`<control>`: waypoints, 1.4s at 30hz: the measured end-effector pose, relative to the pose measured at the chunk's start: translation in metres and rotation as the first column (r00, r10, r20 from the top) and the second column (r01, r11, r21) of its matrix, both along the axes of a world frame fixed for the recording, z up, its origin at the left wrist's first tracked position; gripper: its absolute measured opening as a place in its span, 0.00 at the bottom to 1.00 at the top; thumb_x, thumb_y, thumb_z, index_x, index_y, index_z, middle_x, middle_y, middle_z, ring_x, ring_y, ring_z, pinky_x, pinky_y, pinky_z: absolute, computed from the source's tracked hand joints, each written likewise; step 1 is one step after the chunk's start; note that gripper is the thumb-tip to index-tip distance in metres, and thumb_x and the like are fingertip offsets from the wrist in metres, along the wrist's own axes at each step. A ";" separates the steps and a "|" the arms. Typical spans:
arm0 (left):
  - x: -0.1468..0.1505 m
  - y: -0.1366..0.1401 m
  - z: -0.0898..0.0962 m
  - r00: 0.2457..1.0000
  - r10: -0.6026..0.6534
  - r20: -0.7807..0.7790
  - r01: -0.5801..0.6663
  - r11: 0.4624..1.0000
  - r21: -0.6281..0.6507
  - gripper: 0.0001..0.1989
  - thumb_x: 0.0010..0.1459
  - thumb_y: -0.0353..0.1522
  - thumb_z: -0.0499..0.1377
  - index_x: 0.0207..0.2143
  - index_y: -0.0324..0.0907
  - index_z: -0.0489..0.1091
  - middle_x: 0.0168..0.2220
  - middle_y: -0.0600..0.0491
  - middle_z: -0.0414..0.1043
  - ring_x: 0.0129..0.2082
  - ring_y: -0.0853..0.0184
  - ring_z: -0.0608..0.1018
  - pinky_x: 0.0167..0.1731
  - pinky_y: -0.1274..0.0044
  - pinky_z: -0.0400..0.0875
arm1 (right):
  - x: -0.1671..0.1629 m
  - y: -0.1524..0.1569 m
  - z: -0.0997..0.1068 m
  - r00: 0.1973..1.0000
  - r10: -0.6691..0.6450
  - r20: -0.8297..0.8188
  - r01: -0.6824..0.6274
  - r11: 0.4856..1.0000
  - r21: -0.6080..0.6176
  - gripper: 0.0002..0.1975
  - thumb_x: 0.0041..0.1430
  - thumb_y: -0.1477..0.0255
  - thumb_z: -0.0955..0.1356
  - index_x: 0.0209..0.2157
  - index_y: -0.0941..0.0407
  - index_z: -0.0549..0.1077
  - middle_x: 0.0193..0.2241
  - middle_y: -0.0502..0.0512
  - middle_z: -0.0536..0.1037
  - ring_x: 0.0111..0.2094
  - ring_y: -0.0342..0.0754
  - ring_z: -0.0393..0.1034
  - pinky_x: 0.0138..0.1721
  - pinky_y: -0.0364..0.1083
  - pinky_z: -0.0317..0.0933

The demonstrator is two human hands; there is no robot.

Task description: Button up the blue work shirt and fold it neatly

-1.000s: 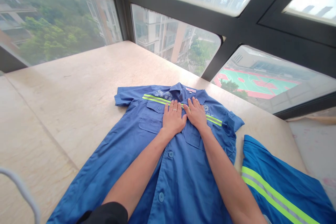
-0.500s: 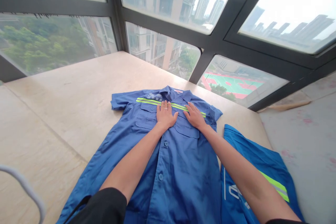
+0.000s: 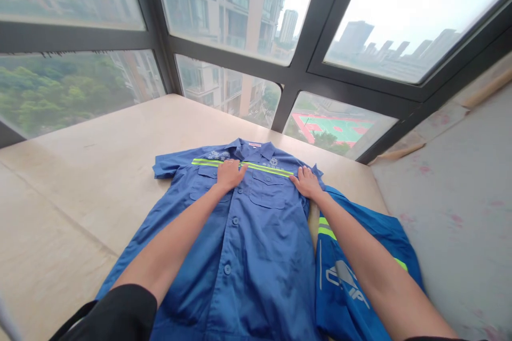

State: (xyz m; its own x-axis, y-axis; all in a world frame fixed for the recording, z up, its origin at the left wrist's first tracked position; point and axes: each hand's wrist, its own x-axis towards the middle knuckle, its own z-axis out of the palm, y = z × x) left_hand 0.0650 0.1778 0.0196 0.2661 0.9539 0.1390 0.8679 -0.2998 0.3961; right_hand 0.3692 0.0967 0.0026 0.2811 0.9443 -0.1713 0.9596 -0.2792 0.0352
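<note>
A blue short-sleeved work shirt (image 3: 264, 245) lies spread front side up, its collar toward the windows. A yellow-green and grey reflective stripe crosses its chest, and buttons run down the middle. My left hand (image 3: 230, 174) rests flat on the chest beside the button line, fingers over the stripe. At the shirt's right side, close to the sleeve, my right hand (image 3: 307, 182) lies on the cloth with its fingers stretched out. Neither hand grips anything. Under my right forearm is a second blue garment (image 3: 336, 256) with reflective stripes and white print.
The shirt lies on a beige stone sill (image 3: 52, 192) inside a corner window with dark frames (image 3: 294, 77). A flower-patterned wall (image 3: 452, 213) bounds the right side. Part of a pale cord (image 3: 6, 319) shows at the lower left edge.
My right hand has moved outward across the chest to the right sleeve. My left hand stays near the middle of the stripe. The view has shifted, so the shirt appears further left.
</note>
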 end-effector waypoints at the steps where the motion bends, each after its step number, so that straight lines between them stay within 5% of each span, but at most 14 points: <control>1: -0.004 0.008 0.004 0.998 0.051 0.033 -0.050 0.999 -0.012 0.23 0.69 0.43 0.46 0.49 0.38 0.73 0.49 0.41 0.75 0.52 0.54 0.75 0.52 0.67 0.65 | -0.002 0.000 0.000 1.000 -0.005 0.006 0.005 1.000 0.000 0.38 0.73 0.53 0.51 0.71 0.68 0.46 0.70 0.69 0.42 0.70 0.60 0.37 0.68 0.56 0.39; 5: -0.019 0.046 0.016 0.985 0.149 0.084 -0.155 0.985 0.074 0.20 0.67 0.33 0.44 0.53 0.36 0.68 0.50 0.42 0.74 0.51 0.57 0.75 0.50 0.70 0.66 | -0.004 -0.002 -0.003 0.999 -0.002 0.032 0.001 1.000 0.016 0.38 0.73 0.54 0.51 0.71 0.68 0.46 0.70 0.67 0.42 0.71 0.59 0.36 0.68 0.55 0.38; 8: -0.021 0.076 0.021 0.989 0.114 0.093 -0.127 0.981 0.145 0.22 0.65 0.36 0.49 0.56 0.35 0.66 0.56 0.41 0.70 0.57 0.55 0.70 0.57 0.68 0.61 | -0.004 -0.004 -0.005 0.999 0.004 0.047 -0.006 0.999 0.038 0.37 0.73 0.54 0.52 0.71 0.68 0.47 0.70 0.68 0.43 0.70 0.60 0.37 0.68 0.55 0.38; 13: -0.010 0.121 0.021 0.990 0.119 0.079 -0.110 0.988 -0.112 0.26 0.67 0.46 0.45 0.52 0.39 0.71 0.55 0.42 0.72 0.55 0.55 0.73 0.52 0.68 0.64 | -0.004 -0.005 -0.010 0.997 0.006 0.083 -0.013 0.996 0.085 0.37 0.73 0.55 0.53 0.71 0.68 0.49 0.70 0.69 0.45 0.70 0.60 0.39 0.67 0.56 0.39; 17: -0.001 0.143 0.018 0.983 0.165 0.079 -0.144 0.965 -0.219 0.24 0.55 0.51 0.60 0.44 0.43 0.75 0.49 0.44 0.76 0.53 0.50 0.74 0.51 0.64 0.64 | -0.005 -0.006 -0.013 0.994 -0.002 0.112 -0.009 0.995 0.101 0.36 0.73 0.55 0.54 0.70 0.67 0.50 0.69 0.68 0.46 0.70 0.60 0.40 0.67 0.55 0.39; 21: 0.003 0.154 0.019 0.965 0.206 0.165 -0.169 0.962 -0.213 0.13 0.42 0.39 0.68 0.27 0.40 0.74 0.38 0.44 0.78 0.48 0.47 0.75 0.49 0.64 0.64 | -0.005 -0.006 -0.014 0.993 0.005 0.115 -0.018 0.993 0.117 0.36 0.73 0.55 0.54 0.70 0.67 0.51 0.69 0.68 0.47 0.70 0.60 0.41 0.67 0.55 0.40; 24: 0.000 0.161 0.018 0.933 0.217 0.288 -0.159 0.964 -0.212 0.13 0.49 0.40 0.63 0.22 0.39 0.70 0.28 0.47 0.74 0.38 0.56 0.77 0.38 0.72 0.67 | -0.005 -0.006 -0.015 0.994 0.003 0.113 -0.018 0.991 0.133 0.36 0.73 0.55 0.54 0.70 0.67 0.51 0.69 0.68 0.47 0.70 0.60 0.41 0.67 0.55 0.40; 27: -0.008 0.167 0.016 0.872 0.251 0.421 -0.188 0.965 -0.185 0.21 0.63 0.43 0.49 0.27 0.39 0.69 0.30 0.47 0.73 0.36 0.61 0.76 0.34 0.75 0.66 | -0.005 -0.006 -0.015 0.994 -0.008 0.109 -0.006 0.991 0.133 0.35 0.73 0.55 0.53 0.70 0.66 0.51 0.69 0.67 0.47 0.70 0.59 0.41 0.67 0.55 0.40; 30: -0.016 0.167 0.015 0.831 0.254 0.496 -0.196 0.966 -0.166 0.22 0.67 0.41 0.42 0.33 0.38 0.69 0.38 0.44 0.75 0.42 0.61 0.76 0.42 0.74 0.68 | -0.005 -0.006 -0.014 0.994 -0.012 0.108 -0.002 0.992 0.126 0.36 0.73 0.55 0.54 0.70 0.66 0.51 0.69 0.67 0.47 0.70 0.59 0.41 0.67 0.55 0.40; 34: -0.018 0.162 0.015 0.822 0.147 0.551 -0.034 0.977 -0.210 0.14 0.61 0.37 0.51 0.32 0.39 0.71 0.43 0.46 0.76 0.48 0.61 0.74 0.51 0.74 0.66 | -0.006 -0.007 -0.014 0.994 -0.006 0.110 -0.009 0.991 0.133 0.35 0.73 0.56 0.55 0.70 0.67 0.52 0.69 0.67 0.48 0.69 0.59 0.42 0.66 0.55 0.41; 39: -0.013 0.163 0.019 0.787 0.186 0.588 0.092 0.907 -0.411 0.16 0.57 0.39 0.53 0.34 0.37 0.75 0.36 0.47 0.78 0.38 0.60 0.78 0.40 0.72 0.71 | -0.008 -0.007 -0.013 0.991 -0.014 0.136 -0.005 0.991 0.135 0.35 0.73 0.56 0.56 0.70 0.66 0.53 0.69 0.67 0.49 0.69 0.59 0.43 0.66 0.54 0.41; 42: -0.012 0.167 0.025 0.803 0.185 0.566 0.164 0.845 -0.509 0.19 0.49 0.45 0.63 0.35 0.38 0.77 0.35 0.47 0.79 0.34 0.59 0.79 0.36 0.72 0.72 | -0.008 -0.008 -0.013 0.990 -0.017 0.142 -0.003 0.991 0.136 0.35 0.73 0.56 0.56 0.70 0.66 0.53 0.69 0.67 0.49 0.69 0.59 0.43 0.67 0.54 0.41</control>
State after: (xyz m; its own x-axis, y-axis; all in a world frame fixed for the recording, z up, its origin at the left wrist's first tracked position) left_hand 0.0527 0.3451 0.0449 0.2909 0.9249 -0.2449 0.4212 0.1060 0.9008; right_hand 0.3610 0.0892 -0.0106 0.3000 0.9539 0.0009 0.9455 -0.2975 0.1326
